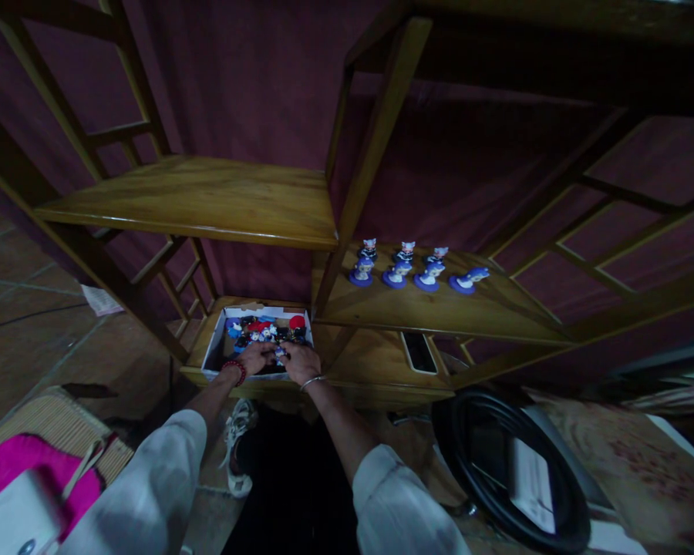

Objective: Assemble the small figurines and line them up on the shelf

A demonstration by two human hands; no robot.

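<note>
Both hands are low over a shallow white box (213, 348) full of small figurines in blue, white, red and black. My left hand (255, 358), with a red bead bracelet, reaches in from the left, its fingers closed at a small blue-and-white figurine (280, 353). From the other side my right hand (301, 361), wearing a silver bangle, pinches the same figurine. Their fingertips nearly meet, and the figurine's lower part is hard to make out. A red round piece (297, 322) lies at the box's back right.
Figurines on purple bases (398, 274) stand in two rows on the right wooden shelf (382, 308). A phone-like dark object (419, 352) lies below. Left, a higher shelf board (197, 196) overhangs the box. Black coiled hose (572, 493) is at lower right; a pink cloth (28, 462) at lower left.
</note>
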